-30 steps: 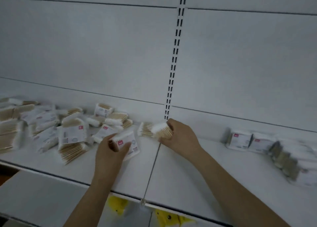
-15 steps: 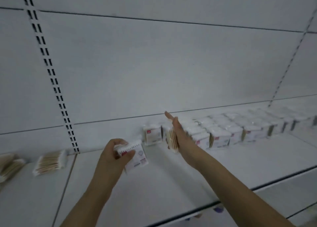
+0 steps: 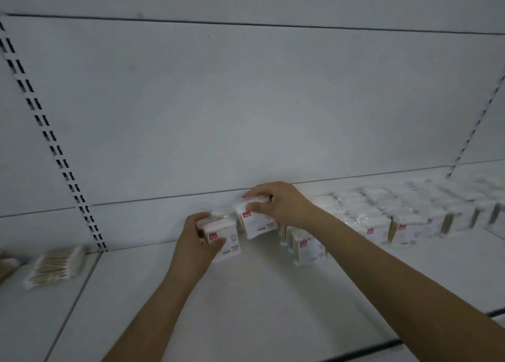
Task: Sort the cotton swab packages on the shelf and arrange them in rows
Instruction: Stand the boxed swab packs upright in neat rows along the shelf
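Two hands are seen over a flat white shelf (image 3: 246,307). One small pack of cotton swabs (image 3: 222,237) is held upright by the left hand (image 3: 195,242), with the fingers curled round its left side and the thumb pressed on its front. A second pack (image 3: 255,223) is pinched at its top by the right hand (image 3: 278,204), with the fingers bent over it; it is tilted and sits just beside the first pack, close to the back wall (image 3: 246,115). Each pack is a shiny clear bag with a red mark, filled with thin wooden sticks with white tips. To the right, rows of packs (image 3: 382,219) are stood up, too blurry to be counted. At the far left, one pack (image 3: 56,266) is lying flat.
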Motion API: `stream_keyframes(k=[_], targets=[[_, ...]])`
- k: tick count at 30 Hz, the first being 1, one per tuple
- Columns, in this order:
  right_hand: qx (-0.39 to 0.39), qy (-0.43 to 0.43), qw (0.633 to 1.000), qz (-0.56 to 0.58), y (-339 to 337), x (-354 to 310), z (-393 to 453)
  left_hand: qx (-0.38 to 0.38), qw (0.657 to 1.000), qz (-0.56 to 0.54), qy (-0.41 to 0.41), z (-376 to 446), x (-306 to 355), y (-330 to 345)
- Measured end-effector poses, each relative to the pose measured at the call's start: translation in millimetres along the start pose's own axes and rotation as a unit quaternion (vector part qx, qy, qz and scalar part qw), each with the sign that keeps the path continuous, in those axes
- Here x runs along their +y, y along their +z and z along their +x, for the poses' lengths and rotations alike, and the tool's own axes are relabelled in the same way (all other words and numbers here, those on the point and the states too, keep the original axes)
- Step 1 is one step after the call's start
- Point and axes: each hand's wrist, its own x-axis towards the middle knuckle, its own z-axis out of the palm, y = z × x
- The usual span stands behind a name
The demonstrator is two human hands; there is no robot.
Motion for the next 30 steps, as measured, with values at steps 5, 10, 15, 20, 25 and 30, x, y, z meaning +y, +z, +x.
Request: stream_keyframes(k=[5, 10, 15, 20, 25, 30], targets=[[-0.05, -0.085, 0.971, -0.219, 2, 20, 4, 0.012, 0.997, 0.066, -0.042, 4, -14, 1], [0.005, -0.226, 0.882, -0.415, 2, 31, 16, 0.032, 0.996, 0.078, -0.019, 11, -13, 7], [-0.045, -0.2, 0.865, -0.457, 0, 26, 19, 0.091, 0.993, 0.071, -0.014, 13, -14, 24], [0.024, -0.243, 0.893, -0.379, -7, -59, 50, 0.133, 0.987, 0.079, -0.047, -3, -11, 19], [0.067, -0.308, 0.932, -0.18, 46, -141, 79, 0.199, 0.956, 0.215, -0.013, -56, -24, -41], [0.013, -0.295, 0.951, -0.093, 146, -188, 86, 0.267, 0.913, 0.309, -0.02, -106, -58, -140]])
